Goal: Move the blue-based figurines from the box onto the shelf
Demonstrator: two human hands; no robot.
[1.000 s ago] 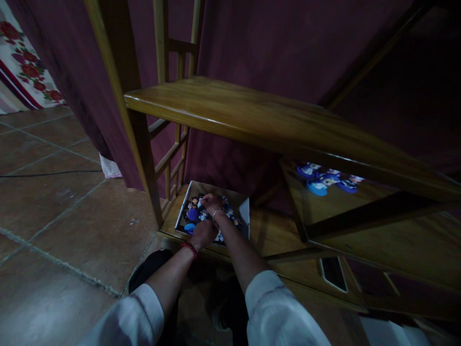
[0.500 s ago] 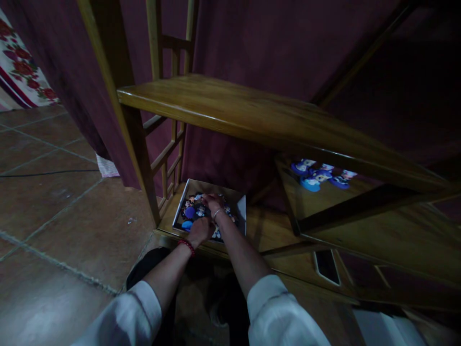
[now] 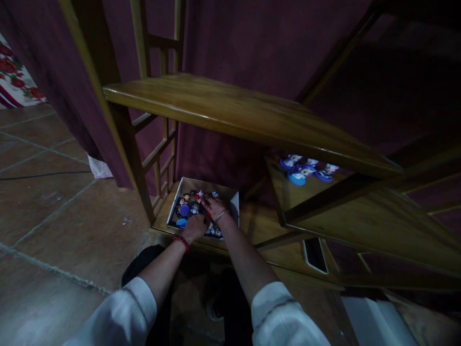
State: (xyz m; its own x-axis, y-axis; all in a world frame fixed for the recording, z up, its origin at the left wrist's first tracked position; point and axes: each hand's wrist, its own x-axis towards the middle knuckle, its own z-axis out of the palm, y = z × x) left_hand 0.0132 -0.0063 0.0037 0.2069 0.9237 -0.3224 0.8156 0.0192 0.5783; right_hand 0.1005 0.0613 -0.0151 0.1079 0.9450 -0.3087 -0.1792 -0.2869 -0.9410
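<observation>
A shallow box [image 3: 234, 206] with white outer walls sits on the low wooden shelf, holding several small toy figurines, some with round blue or purple bases. My left hand [image 3: 196, 227], with a red bead bracelet at the wrist, is closed over the front of the box; whatever its fingers grip is hidden. Just beyond it, my right hand [image 3: 215, 207] reaches among the figurines with its fingers apart and pointing down. One dark-haired figurine [image 3: 186, 197] stands in the back left of the box. A purple round base [image 3: 184, 210] faces up near my left hand.
More figurines [image 3: 304, 170] on blue and purple bases stand on a raised shelf to the right. Above the box runs a wooden shelf board [image 3: 216, 103]. A phone [image 3: 315, 254] lies on the lower shelf at right. A wooden post [image 3: 126, 139] rises at left.
My right hand has shifted slightly within the box, and its fingers look more spread. More figurines show at the back of the box. The whole view has moved a little.
</observation>
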